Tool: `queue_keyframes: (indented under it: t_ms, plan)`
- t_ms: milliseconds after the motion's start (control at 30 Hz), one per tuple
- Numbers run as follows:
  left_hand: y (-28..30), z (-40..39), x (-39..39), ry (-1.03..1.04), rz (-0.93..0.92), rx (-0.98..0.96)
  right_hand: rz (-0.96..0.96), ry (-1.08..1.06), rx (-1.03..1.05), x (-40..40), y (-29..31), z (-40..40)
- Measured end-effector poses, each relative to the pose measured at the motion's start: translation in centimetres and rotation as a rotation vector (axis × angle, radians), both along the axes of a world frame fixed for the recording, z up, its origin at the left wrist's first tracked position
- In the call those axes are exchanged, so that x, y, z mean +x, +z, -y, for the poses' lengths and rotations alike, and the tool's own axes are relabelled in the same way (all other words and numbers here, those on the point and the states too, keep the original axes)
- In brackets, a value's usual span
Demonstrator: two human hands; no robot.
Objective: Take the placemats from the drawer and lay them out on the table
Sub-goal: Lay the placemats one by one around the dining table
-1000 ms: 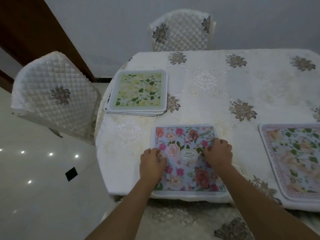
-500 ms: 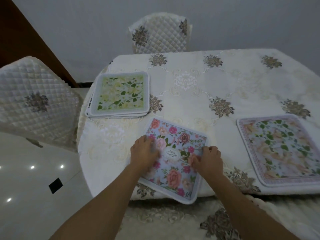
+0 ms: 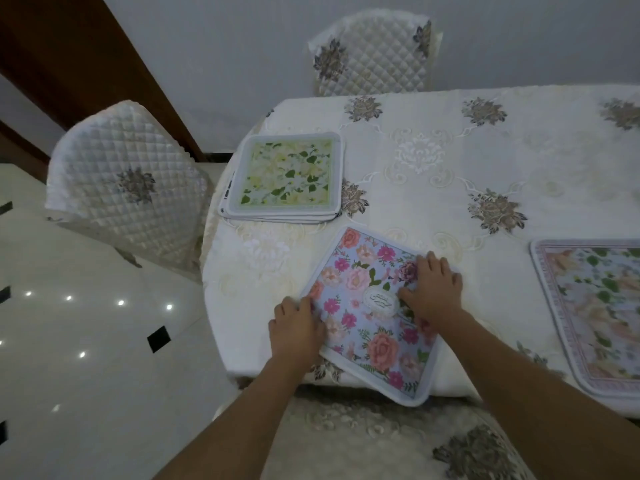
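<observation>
- The blue placemat (image 3: 369, 317) is a rounded square with a pale border, printed with pink, peach and dark red roses on light blue; a white oval label with script too small to read sits near its middle.
- It lies skewed on the table (image 3: 450, 188) at the near edge, one corner pushed out past the rim and hanging over the chair seat (image 3: 363, 441) below.
- The left hand (image 3: 297, 329) rests on the mat's left border — fingers bent, knuckles up, tips pressed down at the edge. Whether the tips tuck under the border I cannot tell.
- The right hand (image 3: 433, 289) lies flatter on the mat's right side, fingers close together and spread over the far-right corner, thumb reaching toward the oval label. It presses rather than pinches.
- Beyond the left hand's fingertips, well apart, sits a stack of placemats (image 3: 284, 176); the top one is green and cream with leaves, and only thin edges of those beneath show — their prints are hidden.
- To the right of the right hand's fingers, apart from them, a pink-bordered placemat (image 3: 588, 313) with green leaves is cut off by the frame edge.
- The blue mat's right border under the right palm and wrist is covered.
- Two quilted chairs stand at the table, one far (image 3: 372, 53) and one left (image 3: 121, 181).
</observation>
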State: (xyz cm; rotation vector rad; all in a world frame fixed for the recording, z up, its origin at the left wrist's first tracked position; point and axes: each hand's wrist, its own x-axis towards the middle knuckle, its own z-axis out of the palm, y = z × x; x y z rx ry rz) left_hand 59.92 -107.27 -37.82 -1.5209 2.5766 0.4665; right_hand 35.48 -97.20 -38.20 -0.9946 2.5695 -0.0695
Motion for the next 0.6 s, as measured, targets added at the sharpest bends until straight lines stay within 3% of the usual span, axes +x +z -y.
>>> queue_keyframes:
  t_ms: [267, 500, 600]
  plan:
    - [1.5, 2.5, -1.1, -0.054, -0.080, 0.008, -0.016, 0.023, -0.011, -1.1, -0.4, -1.1]
    - [2.5, 7.0, -4.8, -0.345, -0.192, -0.189, -0.152, -0.121, -0.033, -1.8, 0.4, -2.5]
    - [3.6, 7.9, -8.4, -0.478, -0.212, -0.237, -0.042, -0.241, -0.080, -1.9, 0.5, -3.7]
